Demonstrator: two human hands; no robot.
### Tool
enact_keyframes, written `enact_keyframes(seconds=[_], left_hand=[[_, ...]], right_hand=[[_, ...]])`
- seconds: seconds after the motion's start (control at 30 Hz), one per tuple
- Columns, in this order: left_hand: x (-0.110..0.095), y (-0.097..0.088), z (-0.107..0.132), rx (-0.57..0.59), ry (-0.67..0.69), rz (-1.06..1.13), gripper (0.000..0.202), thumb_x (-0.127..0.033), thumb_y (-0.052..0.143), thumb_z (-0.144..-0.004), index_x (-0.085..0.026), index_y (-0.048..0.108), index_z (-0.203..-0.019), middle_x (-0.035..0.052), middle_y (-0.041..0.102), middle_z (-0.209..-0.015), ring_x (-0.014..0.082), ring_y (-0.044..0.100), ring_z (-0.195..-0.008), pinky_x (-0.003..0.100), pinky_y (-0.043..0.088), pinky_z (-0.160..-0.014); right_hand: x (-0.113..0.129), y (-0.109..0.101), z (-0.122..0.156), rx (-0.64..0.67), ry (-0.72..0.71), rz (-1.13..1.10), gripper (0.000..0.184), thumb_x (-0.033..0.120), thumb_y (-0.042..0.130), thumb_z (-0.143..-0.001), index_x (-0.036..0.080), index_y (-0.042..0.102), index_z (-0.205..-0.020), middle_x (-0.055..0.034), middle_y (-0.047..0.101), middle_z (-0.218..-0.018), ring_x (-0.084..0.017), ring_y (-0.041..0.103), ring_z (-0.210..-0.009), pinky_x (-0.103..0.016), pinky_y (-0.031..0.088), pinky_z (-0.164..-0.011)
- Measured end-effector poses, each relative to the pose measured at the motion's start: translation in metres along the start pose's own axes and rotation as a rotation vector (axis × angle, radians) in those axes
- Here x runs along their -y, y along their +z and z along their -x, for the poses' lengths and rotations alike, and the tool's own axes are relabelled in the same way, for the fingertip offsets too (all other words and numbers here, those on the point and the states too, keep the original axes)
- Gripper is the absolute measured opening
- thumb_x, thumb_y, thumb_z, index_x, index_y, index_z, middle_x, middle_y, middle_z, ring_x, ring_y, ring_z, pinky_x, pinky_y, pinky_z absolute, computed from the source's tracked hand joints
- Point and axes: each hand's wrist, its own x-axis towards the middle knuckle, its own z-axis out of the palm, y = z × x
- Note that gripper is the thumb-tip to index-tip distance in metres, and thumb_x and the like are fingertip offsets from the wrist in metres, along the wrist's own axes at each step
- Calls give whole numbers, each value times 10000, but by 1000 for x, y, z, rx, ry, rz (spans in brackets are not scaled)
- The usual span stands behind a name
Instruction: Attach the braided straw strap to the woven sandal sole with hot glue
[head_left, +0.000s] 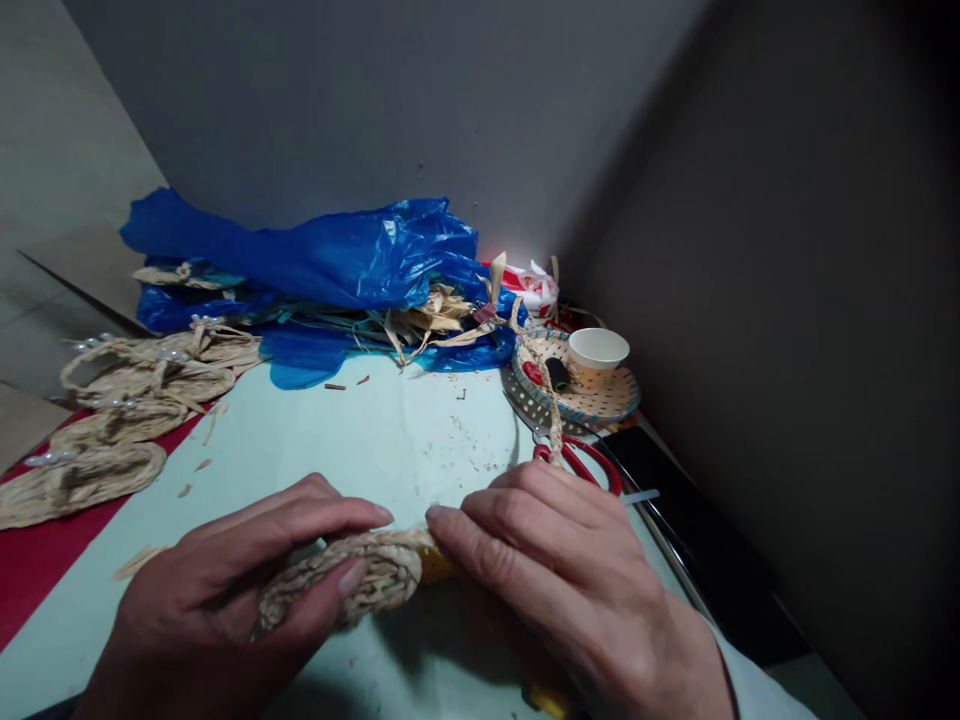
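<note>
Head view. A woven straw piece (352, 580) lies low in the middle of the frame, held between both hands just above the pale table sheet (390, 430). The left hand (225, 590) grasps it from the left: fingers laid over its top edge, thumb pressed against its near face. The right hand (570, 580) closes on its right end, fingertips curled down onto the weave and almost meeting the left fingertips. A small yellow part (441, 570) shows at that end, partly hidden under the right fingers; what it is cannot be told.

A braided straw cord (553, 420) rises from behind the right hand and runs up toward the far end of the table. Red-handled scissors (589, 462) lie just beyond the right knuckles, touching the cord's line.

Containers: a round woven tray (611, 402) sits beyond the scissors at the right. On it stand a white paper cup (598, 350), upright, contents not visible, and a dark spool (557, 373) beside it. A blue plastic bag (337, 260) lies crumpled against the wall; loose straw strips (427, 320) spill from its open mouth.

At the left, well apart from the hands, finished straw sandals (112, 410) are piled, partly on a red cloth (45, 560).
</note>
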Motion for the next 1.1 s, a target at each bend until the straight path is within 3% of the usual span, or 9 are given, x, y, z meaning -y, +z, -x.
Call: enact_keyframes(seconds=[0.07, 0.17, 0.37, 0.53, 0.73, 0.9, 1.1], left_hand=[[0, 0, -2, 51, 82, 19, 147, -346, 774, -703, -458, 823, -784, -85, 763, -765, 156, 701, -681, 232, 530, -644], [3, 0, -3, 67, 145, 11, 192, -301, 746, -736, -445, 827, -833, -79, 756, -775, 155, 694, -674, 243, 516, -636], [10, 0, -1, 88, 118, 7, 290, -270, 721, -753, -525, 792, -870, -143, 742, -808, 102, 687, -712, 180, 480, -701], [13, 0, 1, 14, 98, -48, 135, -376, 765, -746, -474, 816, -823, -92, 765, -844, 160, 706, -765, 255, 504, -776], [9, 1, 0, -2, 94, -19, 239, -290, 767, -748, -508, 813, -835, -131, 771, -820, 93, 714, -743, 125, 530, -735], [8, 6, -1, -43, 90, -3, 149, -326, 789, -735, -456, 824, -800, -110, 777, -795, 120, 719, -711, 167, 580, -722], [13, 9, 1, -29, -5, 71, 89, -334, 782, -750, -360, 836, -816, -39, 791, -878, 183, 746, -811, 220, 607, -766]], right_hand=[[1, 1, 2, 7, -10, 2, 256, 45, 553, -989, -15, 708, -1184, -112, 759, -883, -214, 574, -768, -376, 453, -667], [0, 2, 4, -1, -35, 34, 245, 45, 567, -992, -14, 704, -1186, -104, 773, -901, -207, 576, -763, -376, 448, -654], [-2, 6, 2, -18, -60, 52, 246, 39, 553, -1002, -39, 701, -1182, -109, 777, -871, -205, 585, -733, -372, 437, -596], [-1, 13, 0, -53, -92, 55, 234, 21, 543, -999, -62, 731, -1113, -122, 783, -810, -208, 598, -689, -369, 442, -556], [-1, 19, 0, -57, -66, 52, 252, 33, 517, -1016, -28, 759, -983, -96, 749, -740, -191, 564, -639, -362, 420, -538], [-2, 25, 2, -78, -58, 47, 230, 32, 531, -1004, -40, 750, -1015, -93, 730, -730, -190, 536, -637, -360, 413, -545], [-4, 38, 1, -120, -46, 43, 230, 44, 546, -981, -41, 750, -1043, -75, 688, -693, -188, 462, -610, -355, 362, -520]])
